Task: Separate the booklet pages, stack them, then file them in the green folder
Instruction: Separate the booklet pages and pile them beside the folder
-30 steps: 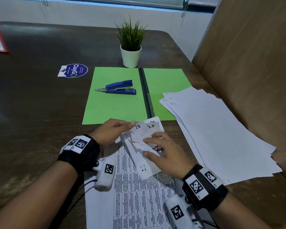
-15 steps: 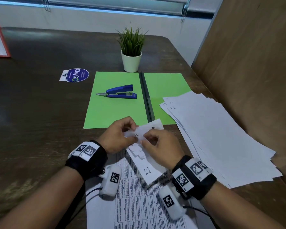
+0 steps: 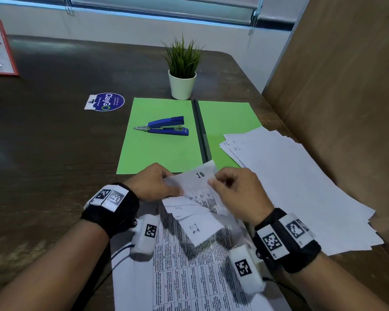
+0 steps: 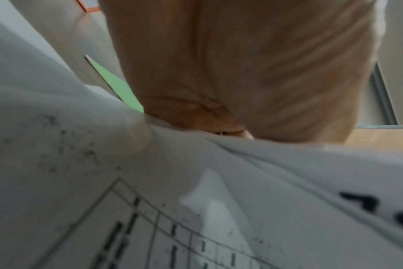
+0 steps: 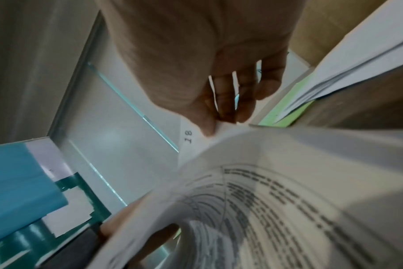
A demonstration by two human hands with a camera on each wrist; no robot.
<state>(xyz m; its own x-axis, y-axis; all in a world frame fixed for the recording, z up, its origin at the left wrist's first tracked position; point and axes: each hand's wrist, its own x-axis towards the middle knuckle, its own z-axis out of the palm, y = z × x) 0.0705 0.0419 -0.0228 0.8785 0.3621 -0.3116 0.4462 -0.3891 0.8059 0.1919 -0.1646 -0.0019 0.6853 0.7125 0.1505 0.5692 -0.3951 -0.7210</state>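
Open on the table (image 3: 54, 153): folder (image 3: 225, 117), stapler (image 3: 166, 129) lying on its left half. Behind it, potted plant (image 3: 182, 70). Right, overlapping its right half, loose pages (image 3: 301, 187). In front, booklet (image 3: 189, 277).

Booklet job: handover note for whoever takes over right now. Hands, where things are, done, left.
Left hand: grips the booklet's top-left corner.
Right hand: fingers pinch the page numbered 18, curled up off the booklet.
Booklet lies at the near table edge, corners fanned.
Green folder lies open beyond it, blue stapler on its left half.
Done: loose separated pages piled right, overlapping the folder's right half.
Left: separate the remaining pages, square the stack, file it in the folder.
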